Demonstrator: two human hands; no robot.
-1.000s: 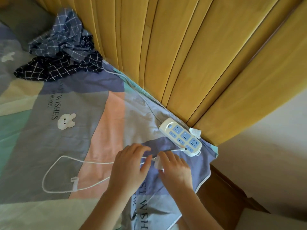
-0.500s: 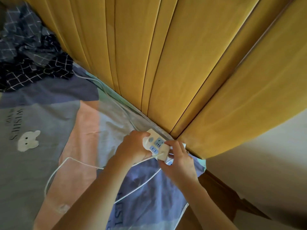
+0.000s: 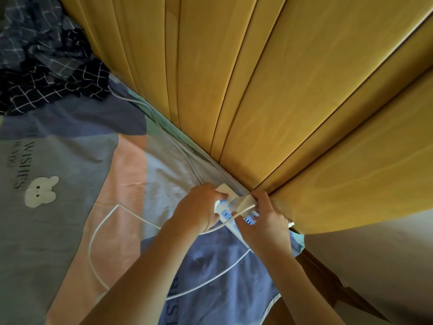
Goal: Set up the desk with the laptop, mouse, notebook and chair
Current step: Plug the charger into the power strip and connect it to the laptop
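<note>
1. Hands meet at the far right edge of the bed, close against the yellow padded headboard (image 3: pixel 269 90).
2. The left hand (image 3: pixel 199 211) is clenched around the far end of a white power strip (image 3: pixel 226 213), lifting that end off the bedsheet (image 3: pixel 82 160).
3. The right hand (image 3: pixel 264 225) grasps a white charger plug (image 3: pixel 246 202) between thumb and fingers, holding it against the strip's blue sockets; whether its pins are seated, I cannot tell.
4. A white cable (image 3: pixel 103 226) runs from the plug under the left wrist, then loops wide across the pink and grey patches of the sheet to the left.
5. A second white cord (image 3: pixel 178 148) trails from the strip along the foot of the headboard towards the far left.
6. A crumpled checked cloth (image 3: pixel 42 66) lies bunched at the far left corner.
7. Laptop, mouse, notebook and chair are nowhere in sight from where the hands work.
</note>
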